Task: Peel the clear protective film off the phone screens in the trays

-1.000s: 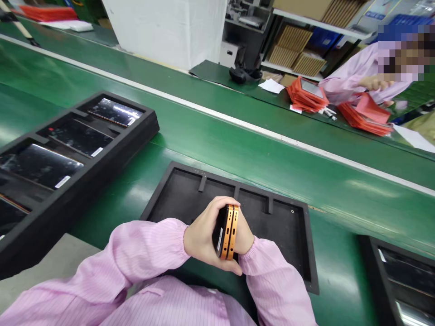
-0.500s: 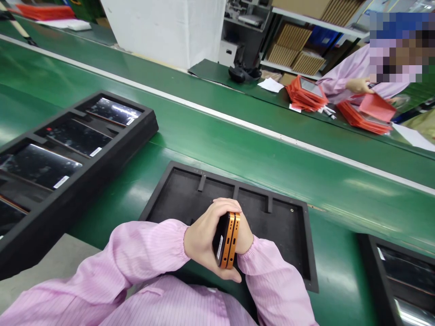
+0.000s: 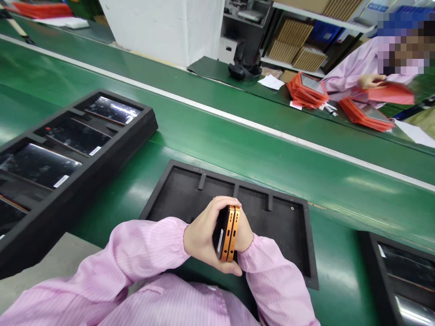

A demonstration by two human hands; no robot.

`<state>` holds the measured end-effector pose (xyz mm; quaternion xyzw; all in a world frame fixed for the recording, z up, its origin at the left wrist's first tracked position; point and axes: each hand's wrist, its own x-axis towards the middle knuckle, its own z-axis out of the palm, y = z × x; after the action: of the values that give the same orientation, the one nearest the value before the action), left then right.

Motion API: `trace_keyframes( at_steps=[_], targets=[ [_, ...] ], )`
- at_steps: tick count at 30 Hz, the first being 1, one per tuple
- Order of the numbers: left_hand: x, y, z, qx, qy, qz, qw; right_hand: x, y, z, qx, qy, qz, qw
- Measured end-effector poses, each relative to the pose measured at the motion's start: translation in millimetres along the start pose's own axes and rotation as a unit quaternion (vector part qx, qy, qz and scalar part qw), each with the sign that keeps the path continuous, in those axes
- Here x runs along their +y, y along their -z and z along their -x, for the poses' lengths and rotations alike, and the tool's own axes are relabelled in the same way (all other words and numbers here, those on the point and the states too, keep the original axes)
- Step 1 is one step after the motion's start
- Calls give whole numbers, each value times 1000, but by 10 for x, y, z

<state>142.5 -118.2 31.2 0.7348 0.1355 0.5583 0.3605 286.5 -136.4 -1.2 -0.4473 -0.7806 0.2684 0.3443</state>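
Two orange-edged phones (image 3: pixel 229 233) stand on edge, pressed back to back, clasped between both my hands just above an empty black foam tray (image 3: pixel 285 226). My left hand (image 3: pixel 201 237) wraps round them from the left, fingers curled over the top and thumb under the bottom. My right hand (image 3: pixel 244 235) presses on them from the right; only its heel and wrist show. A white sticker sits on the left phone's dark face.
A long black tray (image 3: pixel 68 149) with several dark phones lies at left on the green belt (image 3: pixel 272 158). Another tray (image 3: pixel 404 280) with phones is at lower right. Across the belt a person in pink (image 3: pixel 356 72) handles orange sleeves (image 3: pixel 307 93).
My hands and the two phones have stayed nearly still. The person across the belt has lifted an orange sleeve and moved it to the right.
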Motion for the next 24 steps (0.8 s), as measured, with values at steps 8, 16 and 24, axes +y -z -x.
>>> trace_keyframes(
  at_steps=[8, 16, 24],
  targets=[
    [-10, -4, 17, -7, 21, 19, 1000, -16, 15, -4, 15, 11, -47, 999],
    [-17, 3, 12, -13, 13, 22, 1000, 2, 20, -17, 36, 57, -36, 997],
    [-20, -12, -20, -17, -53, 28, 998, -72, 67, -24, 59, 69, -14, 996]
  ],
)
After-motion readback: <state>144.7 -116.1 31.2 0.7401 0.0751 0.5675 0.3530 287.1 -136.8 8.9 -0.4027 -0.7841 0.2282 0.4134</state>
